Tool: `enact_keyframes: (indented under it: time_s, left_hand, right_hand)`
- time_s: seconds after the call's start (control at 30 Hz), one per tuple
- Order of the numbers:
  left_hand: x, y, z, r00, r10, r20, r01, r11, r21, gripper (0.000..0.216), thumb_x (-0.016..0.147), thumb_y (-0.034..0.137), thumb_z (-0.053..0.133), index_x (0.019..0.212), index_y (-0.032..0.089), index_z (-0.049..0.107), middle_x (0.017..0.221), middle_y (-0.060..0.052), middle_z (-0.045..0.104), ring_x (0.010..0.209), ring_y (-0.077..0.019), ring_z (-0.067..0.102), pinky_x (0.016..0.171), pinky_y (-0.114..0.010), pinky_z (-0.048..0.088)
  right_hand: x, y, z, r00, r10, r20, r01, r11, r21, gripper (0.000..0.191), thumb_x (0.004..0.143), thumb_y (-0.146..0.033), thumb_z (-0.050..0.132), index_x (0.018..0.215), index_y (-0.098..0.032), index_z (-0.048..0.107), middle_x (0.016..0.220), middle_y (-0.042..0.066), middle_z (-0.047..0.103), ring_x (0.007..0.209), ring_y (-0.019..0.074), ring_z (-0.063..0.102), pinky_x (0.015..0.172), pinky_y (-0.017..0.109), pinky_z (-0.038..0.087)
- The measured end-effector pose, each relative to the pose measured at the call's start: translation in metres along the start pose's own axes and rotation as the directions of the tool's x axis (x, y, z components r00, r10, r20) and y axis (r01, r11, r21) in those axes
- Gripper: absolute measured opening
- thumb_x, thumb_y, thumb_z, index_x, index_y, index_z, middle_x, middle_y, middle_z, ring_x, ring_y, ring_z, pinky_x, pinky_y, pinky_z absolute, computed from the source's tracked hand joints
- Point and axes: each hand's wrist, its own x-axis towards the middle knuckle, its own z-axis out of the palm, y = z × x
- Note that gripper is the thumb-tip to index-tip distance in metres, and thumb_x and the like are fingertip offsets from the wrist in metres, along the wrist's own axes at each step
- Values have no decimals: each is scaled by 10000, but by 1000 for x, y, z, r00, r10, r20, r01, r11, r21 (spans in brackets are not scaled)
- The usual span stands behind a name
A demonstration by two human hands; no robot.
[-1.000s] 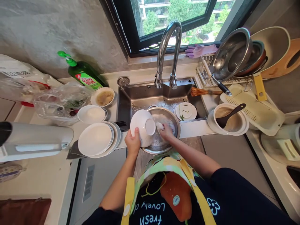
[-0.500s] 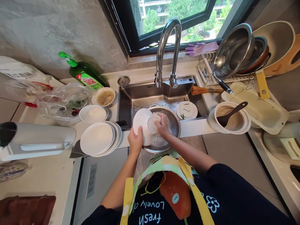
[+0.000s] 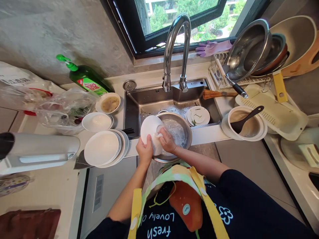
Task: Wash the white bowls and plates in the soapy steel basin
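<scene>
I see both forearms angle in from the bottom of the frame, wrists converging near the centre. The left hand [image 3: 145,150] curls around the side of a tilted white bowl [image 3: 149,129], thumb on its outside; the right hand [image 3: 168,141] bunches a pale cloth [image 3: 159,134] against the bowl's base, over a metal basin [image 3: 184,127]. Beyond, the faucet [image 3: 168,49] arches at upper centre.

Daylight comes in here through the window [image 3: 161,18], the view outside washed pale, and glints streak the chrome faucet [image 3: 168,49]. The white bowl [image 3: 149,126] is bright enough to lose detail; soft shadow dims the grey wall [image 3: 62,30], and shapes stretch toward the edges.
</scene>
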Motion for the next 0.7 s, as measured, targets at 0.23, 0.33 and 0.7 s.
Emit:
enact_keyframes:
  time_s: [0.23,0.33,0.7]
  left_hand:
    - [2,-1,-2,1000,-3,25,3,1000,9,393,797,489,506,899,133,636,702,-54,649,682,-186,599,630,-272,453]
    - [2,-1,-3,999,8,38,-9,999,36,387,796,489,511,880,133,638,667,-47,637,685,-192,599,630,-270,446]
    - [1,1,-5,998,43,40,-47,993,104,390,813,486,494,853,124,632,580,-17,587,542,-154,532,553,-250,396]
  right_hand:
    - [-8,26,-4,980,178,92,-161,973,-164,167,814,-159,354,807,-187,519,851,36,542,784,160,479,699,258,358]
    - [1,34,-11,945,325,32,-308,919,-244,171,828,-210,394,904,-170,542,948,71,558,874,191,487,751,280,374]
    - [30,54,-10,898,416,144,-290,805,-517,328,848,-116,393,1147,-161,520,1323,175,426,1207,329,377,921,474,353]
